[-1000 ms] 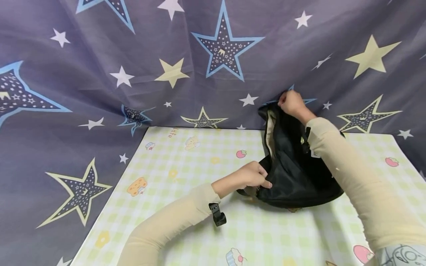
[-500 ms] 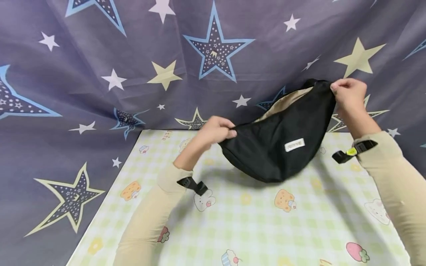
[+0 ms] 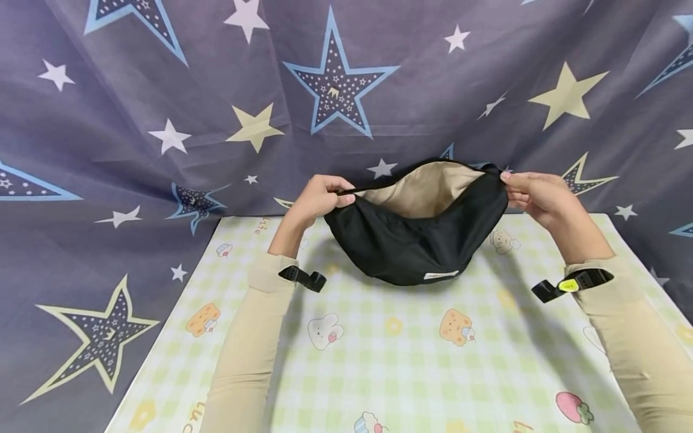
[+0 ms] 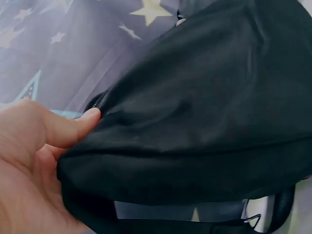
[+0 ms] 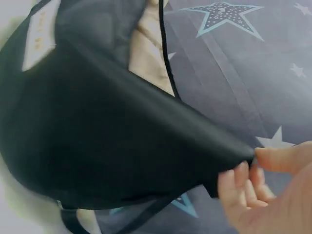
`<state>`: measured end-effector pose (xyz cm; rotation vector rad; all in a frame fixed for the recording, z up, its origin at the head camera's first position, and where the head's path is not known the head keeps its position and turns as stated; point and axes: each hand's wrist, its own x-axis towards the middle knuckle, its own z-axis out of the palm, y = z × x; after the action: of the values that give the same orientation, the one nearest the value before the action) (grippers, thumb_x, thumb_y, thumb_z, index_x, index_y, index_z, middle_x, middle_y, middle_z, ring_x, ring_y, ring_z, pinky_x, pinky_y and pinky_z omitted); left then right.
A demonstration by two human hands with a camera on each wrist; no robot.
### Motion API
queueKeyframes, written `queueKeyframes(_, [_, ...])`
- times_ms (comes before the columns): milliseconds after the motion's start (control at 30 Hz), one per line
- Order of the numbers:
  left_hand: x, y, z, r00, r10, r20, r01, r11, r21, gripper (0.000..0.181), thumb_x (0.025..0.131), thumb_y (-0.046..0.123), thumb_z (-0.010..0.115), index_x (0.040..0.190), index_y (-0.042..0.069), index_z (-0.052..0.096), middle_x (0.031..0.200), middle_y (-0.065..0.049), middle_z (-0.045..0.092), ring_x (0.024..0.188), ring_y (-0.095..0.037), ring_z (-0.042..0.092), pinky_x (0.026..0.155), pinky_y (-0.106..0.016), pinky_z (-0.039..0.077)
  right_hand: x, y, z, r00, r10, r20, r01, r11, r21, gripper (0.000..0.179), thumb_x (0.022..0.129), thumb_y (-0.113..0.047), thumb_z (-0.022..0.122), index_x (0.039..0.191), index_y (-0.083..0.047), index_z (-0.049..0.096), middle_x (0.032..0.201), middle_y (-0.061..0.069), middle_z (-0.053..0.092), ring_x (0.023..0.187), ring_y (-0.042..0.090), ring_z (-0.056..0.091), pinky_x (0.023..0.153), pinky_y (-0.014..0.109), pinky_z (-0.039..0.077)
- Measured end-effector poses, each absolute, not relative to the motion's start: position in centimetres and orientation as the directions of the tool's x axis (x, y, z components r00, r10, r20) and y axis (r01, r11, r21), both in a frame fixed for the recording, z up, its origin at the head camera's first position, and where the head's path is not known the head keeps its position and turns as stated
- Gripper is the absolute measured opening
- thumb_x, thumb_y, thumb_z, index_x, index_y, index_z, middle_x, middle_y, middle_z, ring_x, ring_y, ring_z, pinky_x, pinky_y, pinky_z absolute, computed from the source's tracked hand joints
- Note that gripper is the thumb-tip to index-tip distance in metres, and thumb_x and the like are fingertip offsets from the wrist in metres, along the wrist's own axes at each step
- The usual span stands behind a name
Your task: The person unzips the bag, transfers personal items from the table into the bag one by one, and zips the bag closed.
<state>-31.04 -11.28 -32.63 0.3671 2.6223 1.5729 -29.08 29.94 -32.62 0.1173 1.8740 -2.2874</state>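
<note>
A black crescent-shaped zip bag (image 3: 395, 246) hangs between both hands over the back of the table, its mouth gaping to show a beige lining (image 3: 422, 192). My left hand (image 3: 319, 197) pinches the left corner by the zipper end, thumb on top, as the left wrist view also shows. At the opposite corner, my right hand (image 3: 541, 195) pinches the fabric between thumb and fingers. A small white label (image 3: 441, 275) sits low on the front. In both wrist views a black strap (image 4: 170, 226) runs below the bag.
The table (image 3: 390, 367) wears a green-and-white checked cover printed with cartoon figures. Behind it and to the left hangs a grey-purple star-patterned cloth (image 3: 216, 72). A black band (image 3: 303, 278) with a dangling end circles each sleeve cuff.
The bag was turned from a bunched, upright position on the table and lifted level. Both hands moved to its two ends, spreading it wide, and the mouth now gapes toward the head view.
</note>
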Motion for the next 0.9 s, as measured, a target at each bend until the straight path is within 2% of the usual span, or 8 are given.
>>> queueKeyframes(133, [-30.7,-11.0,-33.4,-0.962,0.205,0.181,0.257,0.452,0.854,0.013,0.092,0.005,0.074,0.103,-0.001,0.077,0.094,-0.009,0.074,0.078,-0.015,0.058,0.065,-0.022,0.045,-29.6,29.7,-33.3,-0.943,-0.189,-0.274,0.309,-0.191,-0.932,0.022,0.101,-0.019,0.064,0.082,-0.014,0.073,0.078,-0.003,0.075,0.073,0.008,0.073,0.07,0.023,0.06])
queueKeyframes(300, [-30.0,-10.7,-34.5,-0.942,0.131,0.308,0.326,0.571,0.753,0.01,0.09,0.013,0.078,0.099,0.009,0.08,0.101,-0.01,0.077,0.091,-0.024,0.068,0.08,-0.032,0.053,-29.9,29.1,-34.3,-0.91,-0.291,-0.296,0.377,-0.28,-0.883,0.031,0.103,-0.029,0.061,0.082,-0.013,0.076,0.08,-0.002,0.076,0.072,0.01,0.072,0.072,0.024,0.06])
queueKeyframes(400, [-29.4,-10.5,-35.3,-0.922,0.109,0.371,0.352,0.632,0.69,0.012,0.09,0.016,0.079,0.101,0.011,0.081,0.107,-0.008,0.076,0.103,-0.028,0.067,0.096,-0.04,0.052,-29.9,28.6,-34.2,-0.913,-0.288,-0.288,0.378,-0.333,-0.864,0.025,0.102,-0.022,0.062,0.085,-0.011,0.077,0.081,-0.001,0.076,0.072,0.011,0.072,0.071,0.024,0.059])
queueKeyframes(533, [-28.7,-10.4,-36.4,-0.902,0.099,0.42,0.374,0.666,0.646,0.013,0.089,0.017,0.08,0.102,0.013,0.082,0.113,-0.008,0.073,0.112,-0.03,0.061,0.106,-0.046,0.043,-29.6,27.9,-33.6,-0.951,-0.169,-0.26,0.306,-0.377,-0.874,0.019,0.098,-0.006,0.067,0.082,-0.01,0.076,0.079,-0.002,0.074,0.072,0.011,0.072,0.068,0.025,0.058])
queueKeyframes(667, [-27.9,-10.6,-37.3,-0.929,0.086,0.361,0.312,0.706,0.636,0.029,0.088,0.027,0.082,0.113,0.012,0.077,0.128,-0.012,0.065,0.124,-0.033,0.052,0.112,-0.049,0.036,-29.5,27.4,-33.0,-0.974,0.004,-0.228,0.204,-0.436,-0.877,0.019,0.092,0.001,0.072,0.076,-0.008,0.075,0.078,-0.002,0.071,0.069,0.011,0.072,0.064,0.024,0.058])
queueKeyframes(800, [-26.9,-11.2,-37.5,-0.987,-0.017,0.161,0.088,0.781,0.618,0.08,0.085,0.058,0.077,0.142,0.007,0.055,0.145,-0.02,0.048,0.133,-0.039,0.044,0.11,-0.053,0.041,-29.6,27.3,-32.5,-0.967,0.116,-0.228,0.149,-0.472,-0.869,0.02,0.087,0.006,0.074,0.072,-0.005,0.076,0.078,0.0,0.069,0.067,0.011,0.072,0.062,0.022,0.059])
queueKeyframes(833, [-26.7,-11.5,-37.5,-0.994,-0.048,0.103,0.026,0.788,0.614,0.088,0.082,0.065,0.074,0.144,0.007,0.052,0.143,-0.02,0.049,0.128,-0.038,0.048,0.104,-0.052,0.046,-29.6,27.3,-32.5,-0.965,0.128,-0.231,0.144,-0.478,-0.867,0.021,0.087,0.008,0.074,0.071,-0.005,0.076,0.077,0.0,0.069,0.067,0.011,0.072,0.062,0.022,0.059])
queueKeyframes(900, [-26.3,-12.1,-37.4,-0.997,-0.069,0.018,-0.042,0.771,0.636,0.081,0.079,0.071,0.073,0.121,0.002,0.061,0.114,-0.017,0.059,0.1,-0.034,0.056,0.082,-0.043,0.052,-29.5,27.4,-32.4,-0.963,0.152,-0.224,0.134,-0.455,-0.881,0.022,0.087,0.007,0.074,0.07,-0.006,0.076,0.078,-0.001,0.068,0.067,0.01,0.072,0.062,0.022,0.059])
